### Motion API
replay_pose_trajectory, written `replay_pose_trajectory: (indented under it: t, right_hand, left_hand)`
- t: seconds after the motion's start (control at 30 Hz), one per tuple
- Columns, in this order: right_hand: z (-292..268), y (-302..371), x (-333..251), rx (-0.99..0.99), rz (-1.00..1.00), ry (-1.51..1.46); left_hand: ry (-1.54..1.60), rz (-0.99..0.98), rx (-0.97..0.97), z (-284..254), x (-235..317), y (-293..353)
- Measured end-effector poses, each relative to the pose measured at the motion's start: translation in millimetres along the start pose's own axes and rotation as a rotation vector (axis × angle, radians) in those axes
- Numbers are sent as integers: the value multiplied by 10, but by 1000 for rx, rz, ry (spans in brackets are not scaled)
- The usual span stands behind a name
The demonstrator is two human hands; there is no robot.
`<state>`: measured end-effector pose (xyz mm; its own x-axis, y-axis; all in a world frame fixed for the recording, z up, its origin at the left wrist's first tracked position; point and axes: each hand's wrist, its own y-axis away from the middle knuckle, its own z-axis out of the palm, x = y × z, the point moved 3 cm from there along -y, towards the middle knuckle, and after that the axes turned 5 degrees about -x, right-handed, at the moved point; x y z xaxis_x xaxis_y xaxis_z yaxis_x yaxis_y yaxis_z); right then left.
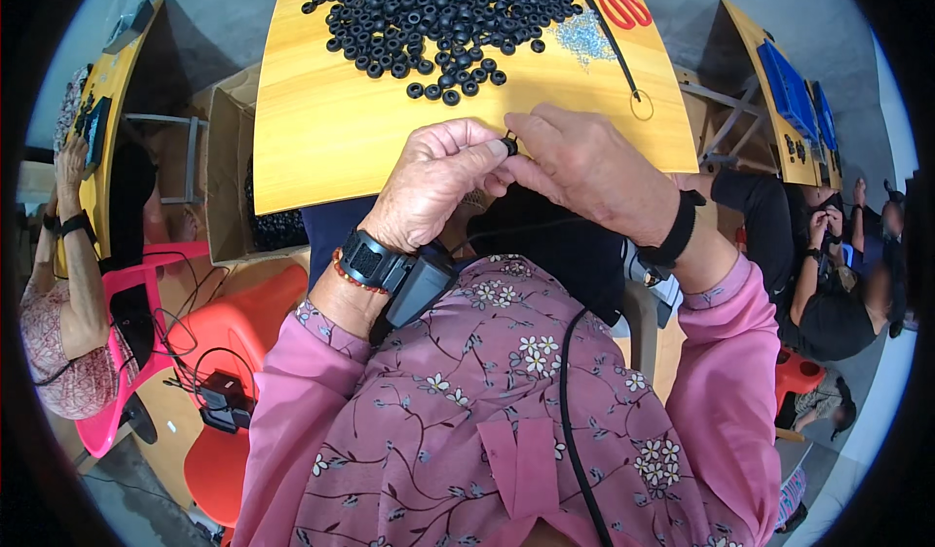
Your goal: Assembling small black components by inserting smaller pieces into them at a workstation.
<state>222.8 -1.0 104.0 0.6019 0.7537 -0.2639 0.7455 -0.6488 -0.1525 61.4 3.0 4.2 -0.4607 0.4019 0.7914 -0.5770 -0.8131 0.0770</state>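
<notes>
Over the near edge of the yellow table (331,143), my two hands meet fingertip to fingertip. My left hand (433,182) pinches a small black ring-shaped piece (509,146) between thumb and fingers. Against the same piece, my right hand (594,167) is closed, thumb and fingers pressed together; a thin dark bit shows at its fingertips, too small to name. Beyond my hands spreads a large pile of black ring-shaped pieces (429,16), several of them loose at its near side.
Red-handled scissors (623,7), a scatter of tiny clear bluish pieces (584,38) and a thin black rod (612,45) lie at the table's far right. A cardboard box (228,167) and a red chair (229,328) stand on my left. Other people work at both sides.
</notes>
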Motion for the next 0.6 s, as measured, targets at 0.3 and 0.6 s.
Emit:
replay_pose_trajectory:
  t: [0.3, 0.6]
  right_hand:
    - [123, 40, -31, -39, -13, 60]
    - [183, 137, -16, -20, 38, -20]
  left_hand:
    - [-220, 93, 129, 126, -38, 25]
    - [-331, 89, 126, 190, -18, 19]
